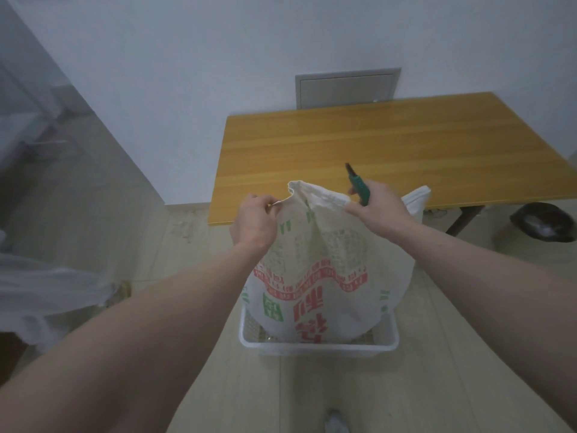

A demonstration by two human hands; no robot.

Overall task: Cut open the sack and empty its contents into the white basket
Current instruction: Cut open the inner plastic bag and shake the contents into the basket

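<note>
Clearly the opening step is in hand. The sack [324,276], white with red and green print, stands upright in the basket [318,343] on the floor, its bottom inside the rim and its top rising well above it, just in front of the near edge of the table [390,145]. The left hand [256,223] pinches a thin strip or thread at the left corner of the sack's mouth, fingers curled around it and pulling it taut to the side. The right hand [374,203] grips the right part of the bunched top while also holding a green-handled cutter [357,184], its dark tip pointing up and away from the sack. Whether the blades are parted is too small to tell.

The top seam looks partly loosened at the left corner, with the hem curled over, but the mouth seems mostly closed and nothing has spilled into the basket; a little of its mesh floor shows beside the sack. So the task is early: opening not finished, emptying not begun.

Next, the cutter likely needs to turn down toward the seam, or the left hand needs to draw the thread further along the top, keeping the fabric taut. The sack looks full and heavy, so tipping it later will probably take both hands low on its body.
</note>
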